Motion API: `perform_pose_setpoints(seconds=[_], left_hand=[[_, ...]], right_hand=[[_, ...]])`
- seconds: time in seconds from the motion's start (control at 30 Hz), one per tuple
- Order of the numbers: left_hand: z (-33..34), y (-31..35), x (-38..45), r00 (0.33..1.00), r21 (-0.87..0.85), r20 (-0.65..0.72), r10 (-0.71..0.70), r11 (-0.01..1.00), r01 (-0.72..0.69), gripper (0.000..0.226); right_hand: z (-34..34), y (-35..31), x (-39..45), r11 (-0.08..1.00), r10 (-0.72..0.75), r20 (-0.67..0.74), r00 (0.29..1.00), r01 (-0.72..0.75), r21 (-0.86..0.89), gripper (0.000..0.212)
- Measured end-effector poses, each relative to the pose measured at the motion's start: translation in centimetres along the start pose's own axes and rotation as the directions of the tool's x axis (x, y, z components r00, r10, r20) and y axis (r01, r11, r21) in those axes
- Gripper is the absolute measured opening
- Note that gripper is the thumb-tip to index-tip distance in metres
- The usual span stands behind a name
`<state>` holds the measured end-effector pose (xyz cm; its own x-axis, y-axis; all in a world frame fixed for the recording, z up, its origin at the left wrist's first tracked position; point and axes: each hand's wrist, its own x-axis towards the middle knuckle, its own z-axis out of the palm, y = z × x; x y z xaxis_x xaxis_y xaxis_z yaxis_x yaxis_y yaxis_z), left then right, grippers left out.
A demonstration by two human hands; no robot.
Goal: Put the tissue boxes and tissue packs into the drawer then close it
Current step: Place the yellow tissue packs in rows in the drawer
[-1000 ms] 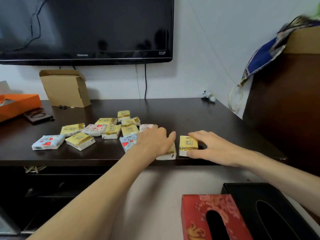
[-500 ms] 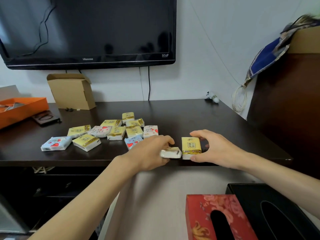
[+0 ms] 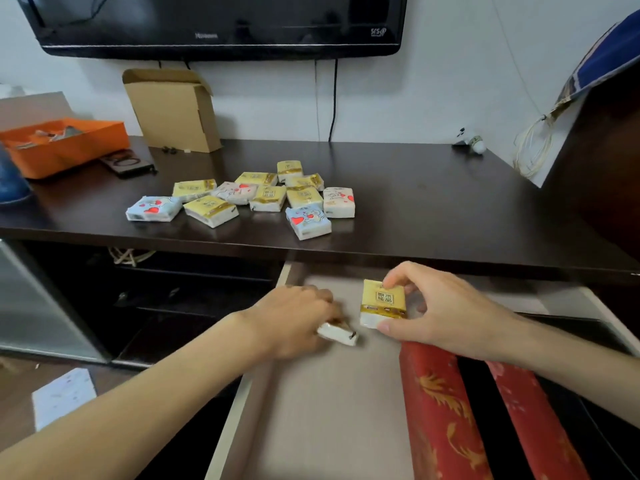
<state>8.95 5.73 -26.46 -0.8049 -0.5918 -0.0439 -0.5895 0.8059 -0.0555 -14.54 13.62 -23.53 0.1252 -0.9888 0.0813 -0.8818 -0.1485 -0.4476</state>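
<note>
Both hands hover over the open beige drawer (image 3: 311,410) below the dark tabletop. My left hand (image 3: 294,320) grips a white tissue pack (image 3: 337,334), mostly hidden under the fingers. My right hand (image 3: 440,313) pinches a yellow tissue pack (image 3: 382,301) between thumb and fingers, label facing up. A red patterned tissue box (image 3: 440,410) lies in the drawer's right part, partly under my right forearm, with a black tissue box (image 3: 609,455) at its right. Several yellow, blue and pink tissue packs (image 3: 266,197) lie scattered on the tabletop (image 3: 415,202).
A wall-mounted TV (image 3: 221,22) hangs above the tabletop. An open cardboard box (image 3: 173,109) and an orange tray (image 3: 65,143) stand at the back left. A dark cabinet (image 3: 606,161) rises at the right. Open shelves (image 3: 156,296) lie left of the drawer.
Both hands lifted their tissue packs off the tabletop's front edge and brought them down over the open drawer. The camera tilted downward.
</note>
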Motion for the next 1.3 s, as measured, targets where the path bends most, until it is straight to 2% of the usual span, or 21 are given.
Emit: perform_pose_setpoints(seconds=[0.1, 0.3, 0.5, 1.03, 1.2, 1.3], left_hand=[[0.7, 0.2, 0.8, 1.0, 0.074, 0.02, 0.006, 0.997, -0.007, 0.03], [0.2, -0.4, 0.0, 0.978, 0.008, 0.207, 0.024, 1.0, -0.026, 0.054], [0.1, -0.3, 0.1, 0.981, 0.002, 0.184, 0.061, 0.998, -0.062, 0.05], [0.1, 0.2, 0.7, 0.983, -0.057, 0.18, 0.035, 0.998, -0.025, 0.049], [-0.3, 0.5, 0.4, 0.984, -0.047, 0.175, -0.012, 0.999, 0.02, 0.078], [-1.6, 0.0, -0.2, 0.989, -0.072, 0.14, -0.055, 0.995, 0.066, 0.082]], right_hand=[[1.4, -0.3, 0.9, 0.992, 0.075, 0.092, 0.993, -0.064, -0.113, 0.051], [2.4, -0.5, 2.1, 0.973, 0.147, 0.259, 0.955, -0.093, -0.212, 0.038], [2.7, -1.1, 3.0, 0.975, 0.174, 0.378, 0.909, -0.106, -0.194, 0.035], [3.4, -2.1, 4.0, 0.941, 0.174, 0.351, 0.92, -0.051, -0.334, 0.037], [3.0, -2.0, 3.6, 0.954, 0.135, 0.316, 0.939, -0.037, -0.297, 0.036], [2.1, -2.1, 3.0, 0.975, 0.071, 0.276, 0.958, -0.009, -0.22, 0.029]])
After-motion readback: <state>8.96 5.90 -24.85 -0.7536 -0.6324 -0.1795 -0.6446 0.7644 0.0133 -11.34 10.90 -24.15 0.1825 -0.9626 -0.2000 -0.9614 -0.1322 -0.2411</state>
